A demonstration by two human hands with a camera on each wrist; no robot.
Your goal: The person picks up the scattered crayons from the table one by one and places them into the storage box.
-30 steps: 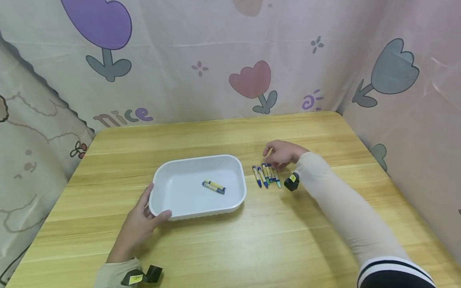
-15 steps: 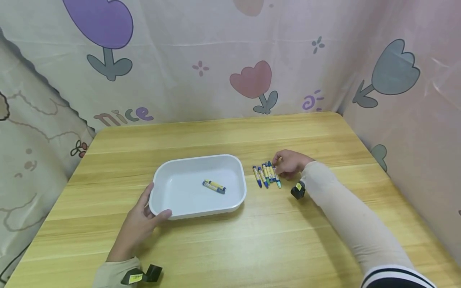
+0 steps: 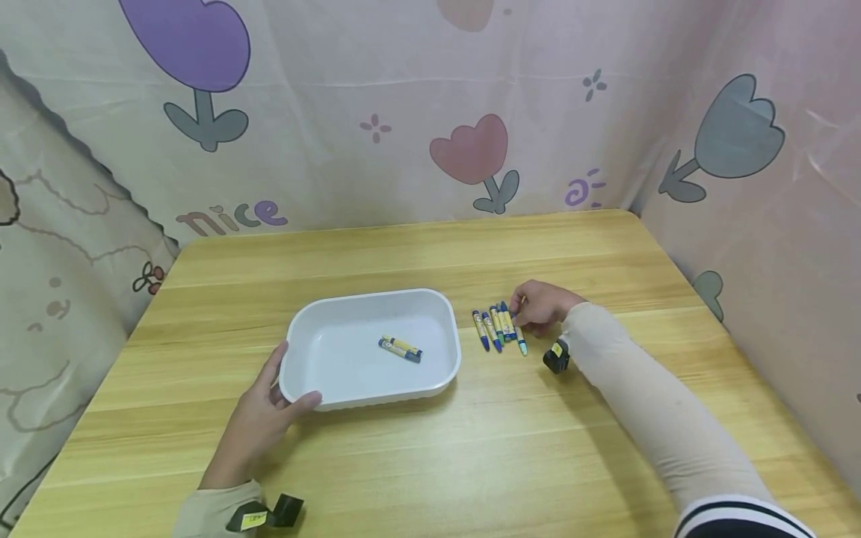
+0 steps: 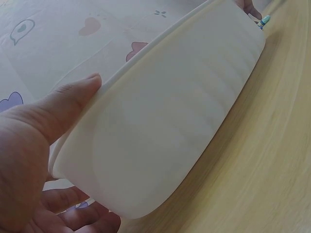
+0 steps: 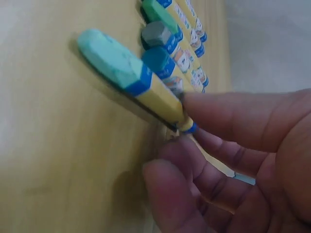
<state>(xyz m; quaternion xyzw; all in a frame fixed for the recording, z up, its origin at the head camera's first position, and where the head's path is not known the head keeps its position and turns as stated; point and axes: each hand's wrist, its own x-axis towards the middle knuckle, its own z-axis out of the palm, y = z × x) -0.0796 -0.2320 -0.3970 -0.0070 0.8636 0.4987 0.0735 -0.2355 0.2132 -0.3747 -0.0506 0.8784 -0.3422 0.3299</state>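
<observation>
A white plastic tray (image 3: pixel 377 398) stands on the table, two crayons (image 3: pixel 400 350) lying side by side in it. My left hand (image 3: pixel 252 426) grips its near left corner, thumb over the rim and fingers beneath, as the left wrist view shows on the tray wall (image 4: pixel 155 116). To the right of the tray, my right hand (image 3: pixel 543 305) pinches the blue-capped end of a mint green crayon (image 5: pixel 160 99) between thumb and fingers. Its mint tip points toward me, low over the tabletop. Several other crayons (image 3: pixel 486 331) lie in a row just left of that hand.
The wooden table (image 3: pixel 430 471) reaches back to a printed curtain (image 3: pixel 323 149), which also hangs along the left and right sides. A small black camera (image 3: pixel 556 356) sits on the right wrist, another (image 3: pixel 285 512) on the left.
My right hand has come down and slightly right onto the crayon at the row's right end. That crayon has shifted slightly. My left hand and the tray have stayed put.
</observation>
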